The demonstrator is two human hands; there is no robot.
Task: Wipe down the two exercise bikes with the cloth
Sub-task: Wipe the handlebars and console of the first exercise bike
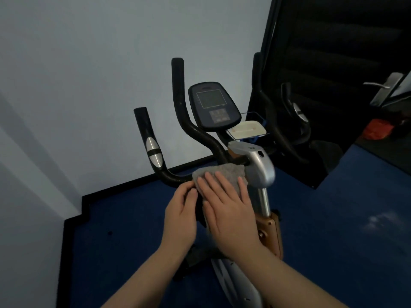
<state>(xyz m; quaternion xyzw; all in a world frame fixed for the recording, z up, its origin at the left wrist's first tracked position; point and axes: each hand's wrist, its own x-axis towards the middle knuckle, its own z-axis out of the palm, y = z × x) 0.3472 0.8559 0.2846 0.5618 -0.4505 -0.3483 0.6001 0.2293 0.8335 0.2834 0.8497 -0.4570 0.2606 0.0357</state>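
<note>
a person stood over an exercise bike [259,165] in a dim room with blue flooring, a grey cloth [219,173] draped over the lower bar of the black handlebar [178,177], just left of the silver stem cover. the right hand [229,210] lay flat on the cloth, fingers straight and spread, pressing it to the bar. the left hand [181,213] sat just beside it, fingers curled at the cloth's left edge where it met the bar; whether it gripped cloth or bar could not be told. the console [214,106] stood above, a small white tray [246,130] at its right. the step in hand appeared to be wiping the handlebar. the next move likely called for sliding the cloth along the bar toward the left grip. no second bike was plainly in view.
</note>
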